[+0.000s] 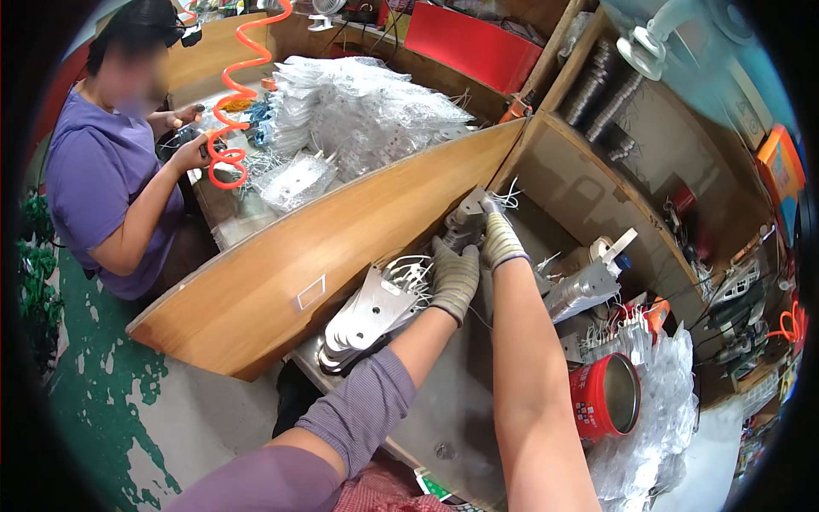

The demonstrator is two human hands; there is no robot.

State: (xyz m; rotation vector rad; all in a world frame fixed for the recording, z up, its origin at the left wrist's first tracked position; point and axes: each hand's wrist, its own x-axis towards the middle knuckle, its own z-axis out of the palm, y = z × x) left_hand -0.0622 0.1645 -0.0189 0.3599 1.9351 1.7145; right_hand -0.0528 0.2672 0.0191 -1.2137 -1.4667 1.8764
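Both my hands wear striped knit gloves and meet at a small stack of flat silvery metal plates beside the wooden partition. My right hand closes over the stack's right side, near some thin white wires. Against the lower end, my left hand has its fingers curled round the plates; part of its grip is hidden. Left of that hand, a fanned pile of metal plates with round holes and white leads lies on the bench. Another row of such plates lies right of my right forearm.
A wooden partition runs along the left of the bench. Beyond it a person in purple works near a heap of bagged plates. An open red tin and clear plastic bags are on the right.
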